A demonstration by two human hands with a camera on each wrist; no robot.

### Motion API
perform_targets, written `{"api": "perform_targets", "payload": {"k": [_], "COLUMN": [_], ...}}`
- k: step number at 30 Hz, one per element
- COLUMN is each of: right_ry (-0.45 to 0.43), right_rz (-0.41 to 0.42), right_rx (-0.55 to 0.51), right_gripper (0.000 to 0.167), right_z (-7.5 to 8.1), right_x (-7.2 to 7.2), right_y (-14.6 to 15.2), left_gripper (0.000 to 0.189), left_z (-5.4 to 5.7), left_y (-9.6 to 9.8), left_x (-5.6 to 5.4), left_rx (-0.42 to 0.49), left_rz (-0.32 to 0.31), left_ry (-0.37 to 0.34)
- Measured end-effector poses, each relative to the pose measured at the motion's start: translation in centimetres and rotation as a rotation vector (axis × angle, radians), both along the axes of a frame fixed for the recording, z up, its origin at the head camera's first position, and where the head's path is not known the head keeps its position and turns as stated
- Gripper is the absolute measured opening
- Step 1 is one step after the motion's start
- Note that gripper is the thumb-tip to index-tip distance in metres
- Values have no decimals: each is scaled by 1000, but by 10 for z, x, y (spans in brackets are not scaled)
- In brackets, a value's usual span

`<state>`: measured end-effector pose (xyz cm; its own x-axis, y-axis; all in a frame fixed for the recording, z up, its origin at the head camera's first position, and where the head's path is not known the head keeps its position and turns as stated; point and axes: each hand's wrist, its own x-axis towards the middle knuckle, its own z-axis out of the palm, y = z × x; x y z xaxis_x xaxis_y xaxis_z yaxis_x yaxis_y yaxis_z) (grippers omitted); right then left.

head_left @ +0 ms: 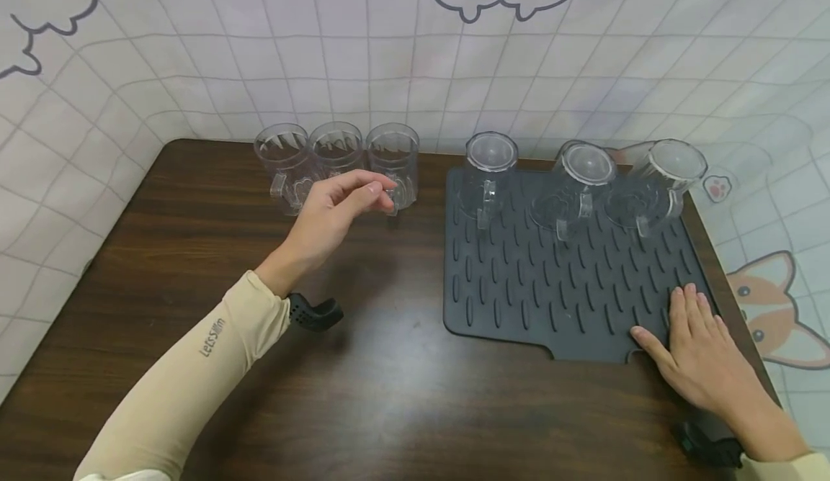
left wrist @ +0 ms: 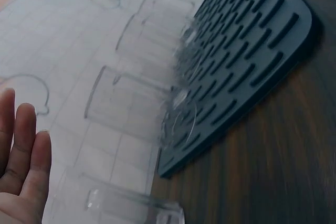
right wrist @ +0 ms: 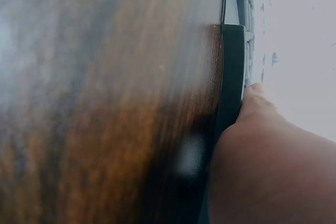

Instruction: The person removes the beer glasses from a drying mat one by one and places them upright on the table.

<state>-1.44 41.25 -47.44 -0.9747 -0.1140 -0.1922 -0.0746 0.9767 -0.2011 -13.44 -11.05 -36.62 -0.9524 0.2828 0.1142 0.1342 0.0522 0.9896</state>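
My left hand (head_left: 333,204) hovers in front of the left-hand row of clear mugs, nearest the right mug (head_left: 403,160), its fingers loosely bent and holding nothing. A middle mug (head_left: 336,146) and a left mug (head_left: 285,157) stand beside it, rims up. In the left wrist view the fingers (left wrist: 39,156) are fairly straight, with a mug (left wrist: 121,203) just below them. My right hand (head_left: 710,355) lies flat on the front right corner of the dark grey ridged drying mat (head_left: 519,294), fingers extended.
On the mat's back part, three clear mugs stand upside down: a left one (head_left: 489,171), a middle one (head_left: 580,178) and a right one (head_left: 668,178). The brown wooden table (head_left: 402,409) ends at a tile-patterned wall covering (head_left: 389,56) behind and on both sides.
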Motion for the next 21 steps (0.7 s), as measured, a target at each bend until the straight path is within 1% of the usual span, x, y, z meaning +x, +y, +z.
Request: {"api": "perform_targets", "payload": {"k": [5,10,15,18,21], "right_ry": [1,13,14,8,-3], "right_rz": [2,-1,-1,-5,-9], "right_rx": [10,14,21,25,29], "right_gripper": [92,91,91,92,91], "right_z": [3,4,4,5,5], "right_x": [0,0,2,1,1], "right_y": [-1,-2,-4,-4,-4], "left_gripper": [25,25,23,22,23], "left_z": [-2,-5,-12,-15,-18], "left_y": [14,28,42,52,62], "left_x": [1,0,-2,-5,-6], "left_rx": [-34,-21,13,38,39], "left_rz": [-42,-84,-122,-147,-168], "left_ry": [14,32,36,32,17]}}
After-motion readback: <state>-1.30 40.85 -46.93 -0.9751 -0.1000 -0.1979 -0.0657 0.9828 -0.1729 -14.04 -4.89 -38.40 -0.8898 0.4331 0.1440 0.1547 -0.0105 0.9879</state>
